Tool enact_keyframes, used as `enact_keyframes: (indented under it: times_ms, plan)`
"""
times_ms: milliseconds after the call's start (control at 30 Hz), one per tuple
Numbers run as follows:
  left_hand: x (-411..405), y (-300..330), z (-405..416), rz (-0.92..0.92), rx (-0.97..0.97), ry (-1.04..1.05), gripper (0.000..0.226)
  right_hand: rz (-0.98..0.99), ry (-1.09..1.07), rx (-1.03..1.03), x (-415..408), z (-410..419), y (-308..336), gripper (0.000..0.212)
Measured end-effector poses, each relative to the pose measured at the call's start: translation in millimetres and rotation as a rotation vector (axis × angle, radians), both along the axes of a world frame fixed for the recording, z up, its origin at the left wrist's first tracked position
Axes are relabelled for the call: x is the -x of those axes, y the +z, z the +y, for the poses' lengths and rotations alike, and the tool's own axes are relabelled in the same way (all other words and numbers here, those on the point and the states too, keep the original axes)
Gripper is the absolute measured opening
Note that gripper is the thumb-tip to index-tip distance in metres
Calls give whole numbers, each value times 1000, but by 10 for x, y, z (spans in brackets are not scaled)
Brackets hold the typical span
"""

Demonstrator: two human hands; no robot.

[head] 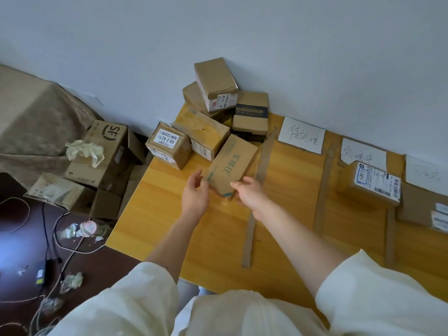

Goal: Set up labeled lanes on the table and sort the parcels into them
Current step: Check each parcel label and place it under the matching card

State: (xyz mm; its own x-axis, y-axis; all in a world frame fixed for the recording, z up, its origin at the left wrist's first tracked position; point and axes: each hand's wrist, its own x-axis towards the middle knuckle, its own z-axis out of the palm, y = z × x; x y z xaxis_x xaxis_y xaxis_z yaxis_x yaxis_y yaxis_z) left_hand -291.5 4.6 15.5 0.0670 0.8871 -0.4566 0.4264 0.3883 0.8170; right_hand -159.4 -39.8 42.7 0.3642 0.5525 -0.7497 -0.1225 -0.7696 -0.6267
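Note:
A brown parcel with green print lies tilted near the middle of the yellow table. My right hand grips its near right corner. My left hand is at its near left edge with relaxed fingers, just touching or barely apart. Behind it, several parcels are piled against the wall. Cardboard strips divide the table into lanes. Handwritten paper labels sit at the lanes' far ends. One labelled parcel lies in the middle lane, another at the far right.
Left of the table, SF Express cartons and other boxes sit on the floor with crumpled paper. Cables and scraps litter the dark floor. A cloth-covered piece of furniture stands at the far left. The wall runs behind the table.

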Motion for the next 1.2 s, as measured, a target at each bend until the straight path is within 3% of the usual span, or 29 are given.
enact_keyframes:
  times_ms: [167,367,567,833,1000,1200]
  plan:
    - [118,-68,-99,45,79,88,37,-70,-45,29,17,-113,56,69]
    - [298,-193,-177,57,133,89,36,-410,13,41,226,34,69,113]
    - [478,-299,-257,171,106,-88,36,-612,140,166,466,220,44,132]
    - [600,-373,-310,242,75,-272,39,-562,65,160,425,109,-35,130]
    - [658,-370,-302,201,78,-296,40,-307,-133,-29,300,-163,17,128]
    - [623,-278,-266,225,101,-305,39,-108,-243,-123,105,-532,126,106]
